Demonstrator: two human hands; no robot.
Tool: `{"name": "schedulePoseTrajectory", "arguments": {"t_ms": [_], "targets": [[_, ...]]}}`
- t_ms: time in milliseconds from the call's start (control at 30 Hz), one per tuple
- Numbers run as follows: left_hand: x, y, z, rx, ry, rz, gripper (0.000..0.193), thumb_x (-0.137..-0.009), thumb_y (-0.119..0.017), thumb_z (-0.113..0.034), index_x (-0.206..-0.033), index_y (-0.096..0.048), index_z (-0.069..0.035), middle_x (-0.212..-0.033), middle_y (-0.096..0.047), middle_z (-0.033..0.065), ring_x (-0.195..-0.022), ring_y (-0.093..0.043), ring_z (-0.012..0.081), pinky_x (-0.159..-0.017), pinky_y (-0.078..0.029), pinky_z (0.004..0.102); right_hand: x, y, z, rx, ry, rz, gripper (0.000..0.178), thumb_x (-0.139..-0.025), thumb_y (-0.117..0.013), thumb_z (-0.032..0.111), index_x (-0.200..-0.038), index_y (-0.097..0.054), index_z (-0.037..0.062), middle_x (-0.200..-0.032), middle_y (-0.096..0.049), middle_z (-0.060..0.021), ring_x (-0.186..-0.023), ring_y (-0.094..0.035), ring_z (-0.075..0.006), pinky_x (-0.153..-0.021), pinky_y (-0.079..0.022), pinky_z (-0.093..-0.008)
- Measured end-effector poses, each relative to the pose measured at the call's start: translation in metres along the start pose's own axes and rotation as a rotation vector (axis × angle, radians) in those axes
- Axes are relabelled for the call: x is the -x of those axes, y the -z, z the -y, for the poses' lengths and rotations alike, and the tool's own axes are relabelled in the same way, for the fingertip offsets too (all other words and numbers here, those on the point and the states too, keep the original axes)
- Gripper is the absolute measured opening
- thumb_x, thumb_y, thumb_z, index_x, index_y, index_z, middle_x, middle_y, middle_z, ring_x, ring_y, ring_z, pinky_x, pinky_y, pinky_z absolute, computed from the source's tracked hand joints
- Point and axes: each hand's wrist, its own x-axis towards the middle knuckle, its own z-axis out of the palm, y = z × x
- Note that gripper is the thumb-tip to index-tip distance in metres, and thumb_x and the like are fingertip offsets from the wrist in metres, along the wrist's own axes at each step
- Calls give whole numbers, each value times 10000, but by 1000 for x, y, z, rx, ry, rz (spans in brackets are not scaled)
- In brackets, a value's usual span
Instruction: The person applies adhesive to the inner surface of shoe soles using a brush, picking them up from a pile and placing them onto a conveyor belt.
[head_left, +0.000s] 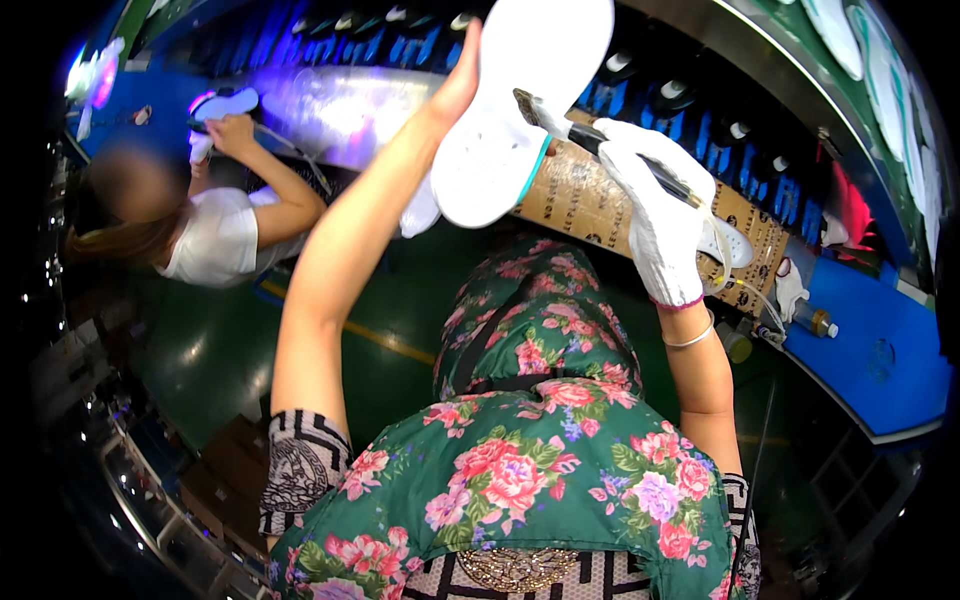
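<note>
A white shoe sole (480, 165) with a teal edge is held up in front of me. My left hand (460, 85) is bare and grips its left side; most of the fingers are hidden behind it. In a white knitted glove, my right hand (655, 190) is closed round the dark handle of a brush (540, 112). The bristles lie against or just over the sole's surface; I cannot tell which. A thin clear tube (715, 235) runs down from the brush handle. Below the held sole, another white sole (420, 208) shows in part.
A cardboard sheet (590, 195) covers the bench, with a white sole (735, 245) near its right end. A bottle (815, 320) stands on the blue table (870, 350). Racks of dark items (690, 100) line the far side. At left, a co-worker (215, 235) holds a sole.
</note>
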Motion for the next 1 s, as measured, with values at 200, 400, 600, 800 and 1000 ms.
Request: {"name": "schedulePoseTrajectory", "arguments": {"t_ms": [200, 400, 600, 800, 1000], "targets": [[22, -11, 70, -153, -193, -485, 508, -1043, -505, -324, -1436, -466, -5, -1364, -591, 187, -1182, -640, 267, -1022, -535, 450, -29, 13, 6, 336, 267, 172, 183, -841, -782, 98, -1010, -764, 30, -939, -740, -91, -847, -702, -161, -778, -553, -284], [66, 23, 92, 312, -71, -188, 585, -1027, -465, -450, -1451, -437, -47, -1412, -533, 171, -1228, -580, 377, -953, -542, 597, 3, 6, 10, 532, 432, 318, 185, -813, -793, 181, -976, -768, 96, -974, -751, -96, -918, -719, -275, -840, -566, -356], [68, -71, 87, 406, -365, -198, 932, -962, -440, -683, -1560, -256, 7, -1604, -291, 233, -1363, -430, 454, -1071, -448, 547, 28, 3, 14, 454, 593, 186, 235, -761, -805, 60, -984, -762, 118, -944, -742, -67, -833, -702, -253, -756, -547, -362], [60, -28, 121, 312, -501, 133, 1130, -744, -753, -650, -1549, -264, -25, -1469, -374, 363, -1281, -487, 485, -1045, -474, 572, 25, -1, 33, 443, 621, 187, 255, -740, -793, 54, -988, -771, 111, -907, -740, -78, -788, -697, -246, -721, -544, -349], [24, -41, 146, 559, -583, 172, 1034, -844, -520, -799, -1583, -241, -132, -1558, -372, 196, -1382, -428, 419, -1125, -384, 602, 15, 4, 51, 490, 648, 101, 220, -736, -815, 15, -944, -775, 72, -884, -741, -85, -775, -701, -240, -714, -552, -340]]}}
